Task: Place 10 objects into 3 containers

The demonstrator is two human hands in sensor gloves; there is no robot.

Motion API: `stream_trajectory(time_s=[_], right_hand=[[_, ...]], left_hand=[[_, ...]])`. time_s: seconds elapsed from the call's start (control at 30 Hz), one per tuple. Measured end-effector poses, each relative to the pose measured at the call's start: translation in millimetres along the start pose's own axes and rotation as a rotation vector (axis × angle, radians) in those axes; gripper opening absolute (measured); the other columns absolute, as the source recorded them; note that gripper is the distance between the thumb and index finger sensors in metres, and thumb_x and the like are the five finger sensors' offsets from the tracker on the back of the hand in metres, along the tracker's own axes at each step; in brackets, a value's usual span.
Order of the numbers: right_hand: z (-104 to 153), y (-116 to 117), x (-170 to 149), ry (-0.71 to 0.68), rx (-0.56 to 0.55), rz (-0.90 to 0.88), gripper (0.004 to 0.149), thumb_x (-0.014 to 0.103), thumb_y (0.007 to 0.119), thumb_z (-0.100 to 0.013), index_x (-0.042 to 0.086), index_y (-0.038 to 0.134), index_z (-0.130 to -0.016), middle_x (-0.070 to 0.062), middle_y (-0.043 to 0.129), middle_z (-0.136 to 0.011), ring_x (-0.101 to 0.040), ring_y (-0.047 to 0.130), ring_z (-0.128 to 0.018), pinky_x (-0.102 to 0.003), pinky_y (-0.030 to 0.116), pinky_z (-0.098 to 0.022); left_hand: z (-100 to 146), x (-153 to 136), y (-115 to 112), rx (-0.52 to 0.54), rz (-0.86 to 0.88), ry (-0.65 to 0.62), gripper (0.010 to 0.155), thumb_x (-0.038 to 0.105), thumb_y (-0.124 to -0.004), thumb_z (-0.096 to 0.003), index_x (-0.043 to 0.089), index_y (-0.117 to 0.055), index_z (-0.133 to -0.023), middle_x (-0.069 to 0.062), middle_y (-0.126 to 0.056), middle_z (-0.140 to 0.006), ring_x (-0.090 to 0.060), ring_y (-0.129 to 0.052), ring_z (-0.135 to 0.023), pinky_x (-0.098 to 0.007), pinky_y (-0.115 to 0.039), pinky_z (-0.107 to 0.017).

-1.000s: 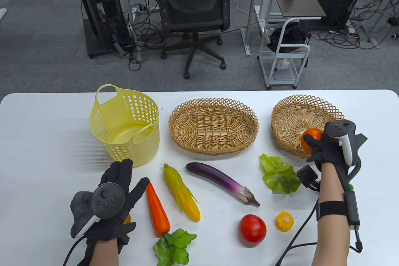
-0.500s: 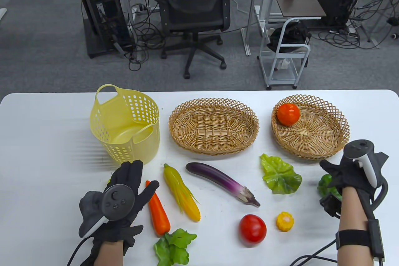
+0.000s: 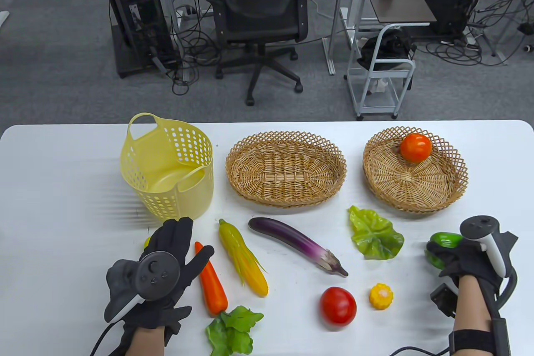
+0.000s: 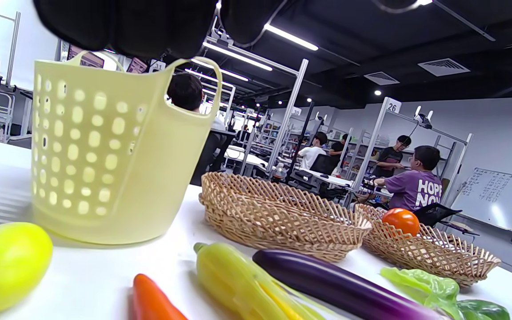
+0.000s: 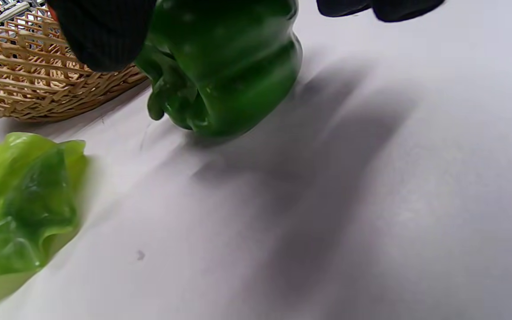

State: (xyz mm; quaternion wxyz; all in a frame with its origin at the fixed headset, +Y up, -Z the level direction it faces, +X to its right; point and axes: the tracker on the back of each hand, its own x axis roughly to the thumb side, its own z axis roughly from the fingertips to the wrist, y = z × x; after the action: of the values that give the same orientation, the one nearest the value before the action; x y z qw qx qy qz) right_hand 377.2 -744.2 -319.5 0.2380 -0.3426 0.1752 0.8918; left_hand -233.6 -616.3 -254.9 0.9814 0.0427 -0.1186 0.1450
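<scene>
White table [image 3: 62, 189], lettuce leaf [image 3: 375, 235] beside pepper [image 3: 443, 242]

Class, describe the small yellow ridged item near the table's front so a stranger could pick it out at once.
Start at the round wicker basket on the right, then come toward the table's front edge. Just right of the red tomato sits the small yellow pumpkin. It is the smallest piece there, ridged and squat, unlike the smooth round tomato.
</scene>
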Motion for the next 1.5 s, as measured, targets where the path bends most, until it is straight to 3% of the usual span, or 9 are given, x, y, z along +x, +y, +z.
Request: stream_trajectory(time_s=[0.17,0.4,0.5,0.67,0.8,1.07,1.23,1.5], right_hand=[[-7,7,-7,-0.004,-0.022,-0.031,0.1,0.059,0.068,-0.054,0.004,0.007,-0.11,-0.036,0.016,-0.116,-0.061,0.038,-0.102,-0.069,0.048,-0.071],[-7,7,-7,-0.015,-0.013,-0.042,0.101,0.057,0.07,-0.055,0.005,0.005,-0.11,-0.031,0.014,-0.117,-0.058,0.036,-0.105,-0.069,0.046,-0.072],[-5,7,-7,-0.012,-0.052,-0.047,0.099,0.056,0.072,-0.055,0.007,0.007,-0.111,-0.029,0.02,-0.118,-0.056,0.042,-0.104,-0.068,0.048,-0.072],[-1,3,-7,-0.037,-0.065,-0.076,0.098,0.056,0.075,-0.053,0.004,0.018,-0.113,-0.032,0.033,-0.116,-0.052,0.055,-0.097,-0.066,0.052,-0.071],[9,-10,-5,-0.031,-0.151,-0.1,0.102,0.058,0.076,-0.052,0.008,0.011,-0.112,-0.028,0.033,-0.117,-0.049,0.055,-0.098,-0.065,0.051,-0.072],[25,-35,23,-0.101,-0.27,-0.248,0.102,0.06,0.074,-0.052,0.015,0.004,-0.111,-0.021,0.027,-0.12,-0.043,0.061,-0.097,-0.058,0.058,-0.071],[15,-21,53,-0.206,-0.284,-0.327,0.102,0.063,0.072,-0.052,0.02,-0.001,-0.109,-0.017,0.025,-0.121,-0.04,0.07,-0.091,-0.051,0.066,-0.066],[-6,-7,78,-0.181,-0.213,-0.335,0.098,0.066,0.066,-0.055,0.032,-0.014,-0.101,-0.012,0.011,-0.122,-0.04,0.062,-0.099,-0.051,0.062,-0.07]], left_hand=[[1,4,0,0.009,-0.012,-0.01,0.079,0.065,-0.051,-0.0649,0.008,-0.049,-0.12,-0.032,-0.055,-0.119,-0.059,-0.062,-0.105,-0.069,-0.063,-0.067],[-5,10,-8,-0.033,-0.017,-0.021,0.078,0.064,-0.05,-0.0652,0.009,-0.049,-0.12,-0.032,-0.055,-0.119,-0.059,-0.062,-0.105,-0.068,-0.063,-0.068],[-10,10,-12,-0.057,-0.018,-0.016,0.078,0.064,-0.05,-0.0653,0.009,-0.049,-0.121,-0.031,-0.055,-0.119,-0.059,-0.062,-0.105,-0.068,-0.063,-0.068],[-14,10,-16,-0.076,-0.02,-0.012,0.078,0.064,-0.05,-0.0652,0.009,-0.049,-0.12,-0.031,-0.055,-0.119,-0.059,-0.061,-0.105,-0.068,-0.063,-0.068],[-14,11,-15,-0.076,-0.02,-0.018,0.08,0.065,-0.052,-0.0644,0.008,-0.049,-0.12,-0.031,-0.055,-0.119,-0.059,-0.061,-0.105,-0.068,-0.063,-0.068],[-13,10,-14,-0.071,-0.018,-0.021,0.08,0.065,-0.052,-0.0645,0.008,-0.049,-0.12,-0.031,-0.055,-0.119,-0.058,-0.061,-0.105,-0.068,-0.063,-0.068],[-14,8,-14,-0.067,-0.015,-0.01,0.078,0.064,-0.05,-0.0651,0.009,-0.049,-0.12,-0.032,-0.055,-0.119,-0.059,-0.062,-0.105,-0.068,-0.063,-0.068],[-15,6,-14,-0.067,-0.026,0.002,0.078,0.064,-0.049,-0.0654,0.008,-0.049,-0.12,-0.032,-0.055,-0.119,-0.059,-0.061,-0.105,-0.068,-0.063,-0.068]])
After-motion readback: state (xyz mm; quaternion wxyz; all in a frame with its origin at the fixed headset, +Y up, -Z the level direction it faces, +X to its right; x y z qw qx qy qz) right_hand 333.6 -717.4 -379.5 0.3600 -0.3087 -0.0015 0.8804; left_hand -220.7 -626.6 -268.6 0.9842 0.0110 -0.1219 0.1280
